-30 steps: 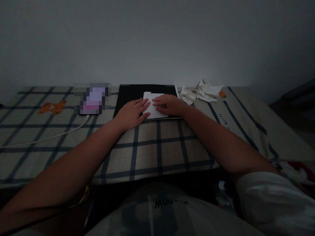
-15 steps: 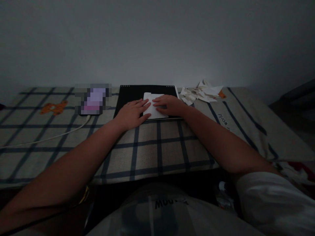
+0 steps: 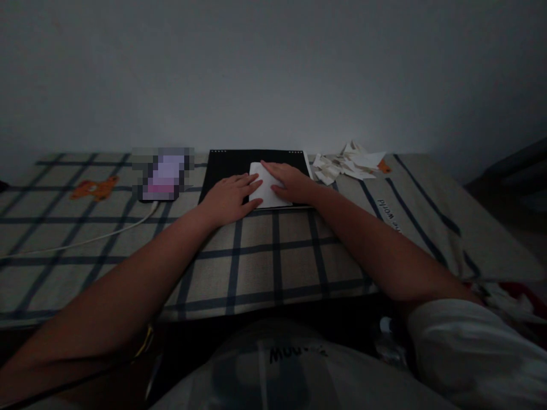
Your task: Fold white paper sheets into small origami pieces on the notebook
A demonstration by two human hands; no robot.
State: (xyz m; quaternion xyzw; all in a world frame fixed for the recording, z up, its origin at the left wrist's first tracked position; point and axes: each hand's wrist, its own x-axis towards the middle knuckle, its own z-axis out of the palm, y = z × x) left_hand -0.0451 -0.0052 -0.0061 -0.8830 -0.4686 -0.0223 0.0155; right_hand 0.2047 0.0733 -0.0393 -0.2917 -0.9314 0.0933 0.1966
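A folded white paper (image 3: 265, 192) lies on a black pad (image 3: 226, 165) at the far side of a checked cloth surface (image 3: 273, 256). My left hand (image 3: 228, 197) rests flat, its fingertips on the paper's left edge. Over the paper's right part lies my right hand (image 3: 290, 181), fingers stretched toward the top edge and pressing it down. Neither hand grips anything. The scene is dim.
A heap of torn paper scraps (image 3: 348, 164) lies right of the pad by the wall. A phone (image 3: 163, 173) with a white cable (image 3: 85, 241) sits to the left. The cloth's front edge (image 3: 273, 304) is close to my body.
My right hand has slid up the paper toward its far edge, fingers now pointing further away. The left hand has barely moved.
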